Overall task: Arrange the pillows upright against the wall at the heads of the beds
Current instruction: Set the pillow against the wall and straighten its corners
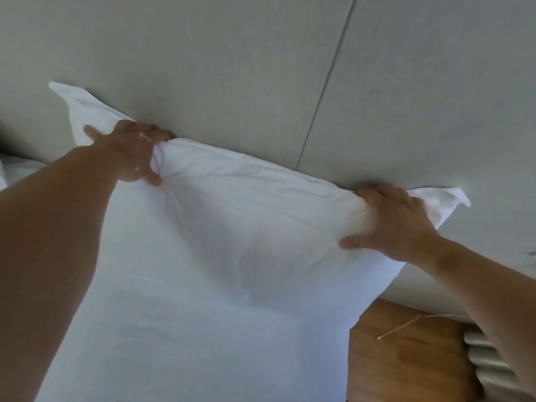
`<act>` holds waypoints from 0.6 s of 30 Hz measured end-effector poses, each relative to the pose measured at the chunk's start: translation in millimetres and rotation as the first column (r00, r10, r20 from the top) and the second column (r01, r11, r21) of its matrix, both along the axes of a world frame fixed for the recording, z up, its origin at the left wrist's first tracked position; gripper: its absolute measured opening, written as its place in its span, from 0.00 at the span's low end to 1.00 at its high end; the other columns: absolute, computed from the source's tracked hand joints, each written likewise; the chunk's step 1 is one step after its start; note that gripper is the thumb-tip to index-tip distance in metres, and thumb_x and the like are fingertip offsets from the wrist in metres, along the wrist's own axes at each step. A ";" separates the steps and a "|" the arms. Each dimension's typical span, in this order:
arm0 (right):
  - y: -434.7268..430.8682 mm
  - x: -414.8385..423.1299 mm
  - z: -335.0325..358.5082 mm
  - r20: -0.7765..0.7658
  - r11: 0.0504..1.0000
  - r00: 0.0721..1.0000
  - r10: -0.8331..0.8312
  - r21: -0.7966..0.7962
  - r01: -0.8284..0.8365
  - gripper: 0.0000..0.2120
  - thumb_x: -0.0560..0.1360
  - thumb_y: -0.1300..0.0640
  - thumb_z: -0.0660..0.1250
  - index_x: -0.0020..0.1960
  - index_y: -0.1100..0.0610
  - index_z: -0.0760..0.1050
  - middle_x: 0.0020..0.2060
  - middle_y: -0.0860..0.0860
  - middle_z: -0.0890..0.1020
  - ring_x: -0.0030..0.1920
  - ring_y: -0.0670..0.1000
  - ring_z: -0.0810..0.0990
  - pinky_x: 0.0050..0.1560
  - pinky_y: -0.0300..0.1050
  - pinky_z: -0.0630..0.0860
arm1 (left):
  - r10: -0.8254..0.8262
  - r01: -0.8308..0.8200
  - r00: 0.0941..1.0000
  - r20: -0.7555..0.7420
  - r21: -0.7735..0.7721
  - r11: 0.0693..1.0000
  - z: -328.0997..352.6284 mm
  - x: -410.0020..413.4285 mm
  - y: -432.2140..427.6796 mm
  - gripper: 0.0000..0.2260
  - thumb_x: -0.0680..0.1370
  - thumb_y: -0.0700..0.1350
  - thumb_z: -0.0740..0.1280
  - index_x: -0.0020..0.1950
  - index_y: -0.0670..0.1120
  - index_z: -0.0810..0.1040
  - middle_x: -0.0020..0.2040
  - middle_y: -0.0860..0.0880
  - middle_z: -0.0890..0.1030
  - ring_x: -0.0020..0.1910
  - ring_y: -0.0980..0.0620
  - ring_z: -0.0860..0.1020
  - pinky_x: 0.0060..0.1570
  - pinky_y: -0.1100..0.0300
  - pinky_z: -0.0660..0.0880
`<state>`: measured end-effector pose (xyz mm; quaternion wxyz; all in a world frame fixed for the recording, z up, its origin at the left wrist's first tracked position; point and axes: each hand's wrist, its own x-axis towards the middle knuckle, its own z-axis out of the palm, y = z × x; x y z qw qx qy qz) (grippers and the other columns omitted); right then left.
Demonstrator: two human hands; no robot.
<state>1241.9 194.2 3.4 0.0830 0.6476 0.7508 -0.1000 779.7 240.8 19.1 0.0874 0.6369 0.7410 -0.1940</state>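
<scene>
A large white pillow (232,256) fills the middle of the head view, standing upright with its top edge against the pale grey wall (232,68). My left hand (136,149) pinches the top edge near the left corner, bunching the fabric. My right hand (391,219) grips the top edge near the right corner. Both pillowcase corners stick out past my hands as loose flaps. The bed under the pillow is hidden.
A vertical seam (324,82) runs down the wall panels. A wooden bedside surface (406,358) with a thin cord (400,329) lies at the lower right, beside a ribbed silver object (487,361). More white bedding (17,169) shows at the left edge.
</scene>
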 end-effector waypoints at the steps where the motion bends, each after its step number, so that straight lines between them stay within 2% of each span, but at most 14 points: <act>1: 0.6 3.0 1.3 0.021 1.000 1.000 0.010 0.003 -0.010 0.53 0.55 0.23 0.72 0.75 0.44 0.65 0.73 0.49 0.72 0.73 0.56 0.68 0.72 0.59 0.62 | 0.004 -0.004 1.000 -0.011 -0.004 1.000 2.3 -9.3 0.9 0.50 0.65 0.61 0.79 0.80 0.62 0.54 0.81 0.55 0.58 0.79 0.47 0.50 0.64 0.19 0.49; 3: -0.7 5.6 0.0 0.028 1.000 0.999 0.020 0.001 -0.020 0.51 0.56 0.23 0.71 0.73 0.45 0.67 0.69 0.49 0.76 0.70 0.56 0.72 0.72 0.57 0.63 | 0.028 -0.029 0.995 -0.092 -0.013 0.999 5.4 -23.0 -1.0 0.47 0.66 0.62 0.77 0.80 0.61 0.57 0.79 0.54 0.63 0.79 0.46 0.54 0.66 0.20 0.48; 5: 0.3 2.4 -3.3 -0.036 1.000 0.999 0.014 0.018 -0.013 0.43 0.60 0.27 0.74 0.69 0.47 0.72 0.61 0.50 0.83 0.64 0.57 0.77 0.67 0.55 0.66 | 0.043 -0.041 0.984 -0.174 0.015 0.999 5.0 -31.7 -4.8 0.39 0.69 0.64 0.72 0.77 0.57 0.64 0.73 0.51 0.72 0.75 0.44 0.64 0.66 0.23 0.54; 9: 11.0 -7.8 -3.4 -0.121 0.994 0.990 0.072 0.087 -0.061 0.30 0.64 0.34 0.77 0.61 0.48 0.80 0.51 0.49 0.87 0.55 0.57 0.82 0.57 0.52 0.72 | -0.012 0.011 0.994 -0.108 -0.011 1.000 29.7 -36.9 -9.8 0.34 0.68 0.59 0.77 0.71 0.48 0.75 0.66 0.43 0.79 0.66 0.39 0.75 0.64 0.42 0.71; 12: 17.5 -14.6 9.1 -0.152 0.990 0.984 0.092 0.122 -0.074 0.27 0.64 0.36 0.79 0.56 0.49 0.82 0.47 0.49 0.87 0.53 0.58 0.82 0.50 0.49 0.70 | -0.005 0.002 0.990 -0.142 -0.019 1.000 55.6 -45.4 -6.0 0.30 0.66 0.54 0.81 0.64 0.45 0.82 0.60 0.40 0.83 0.59 0.38 0.80 0.53 0.54 0.75; 15: 20.9 -24.1 8.4 -0.151 0.988 0.983 0.105 0.132 -0.086 0.27 0.64 0.38 0.80 0.57 0.49 0.81 0.49 0.50 0.86 0.55 0.59 0.80 0.51 0.49 0.67 | 0.041 -0.048 0.986 -0.161 -0.039 0.998 53.1 -48.2 -3.3 0.28 0.63 0.54 0.82 0.60 0.47 0.83 0.59 0.42 0.84 0.57 0.39 0.81 0.52 0.55 0.74; 16: 21.0 -26.3 5.4 -0.145 0.988 0.984 0.104 0.133 -0.085 0.26 0.65 0.38 0.80 0.58 0.49 0.81 0.50 0.49 0.86 0.55 0.59 0.80 0.51 0.48 0.66 | 0.046 -0.052 0.989 -0.144 -0.039 0.998 40.2 -54.4 -0.4 0.28 0.62 0.55 0.82 0.58 0.48 0.82 0.59 0.43 0.83 0.58 0.39 0.80 0.55 0.52 0.75; 18: 20.5 -26.5 -3.3 -0.147 0.988 0.986 0.082 0.141 -0.061 0.25 0.65 0.39 0.79 0.58 0.49 0.80 0.50 0.49 0.85 0.55 0.58 0.80 0.51 0.48 0.66 | 0.057 -0.056 0.990 -0.129 0.012 0.998 9.8 -61.4 0.4 0.31 0.61 0.59 0.80 0.61 0.51 0.78 0.62 0.44 0.81 0.61 0.38 0.78 0.59 0.37 0.74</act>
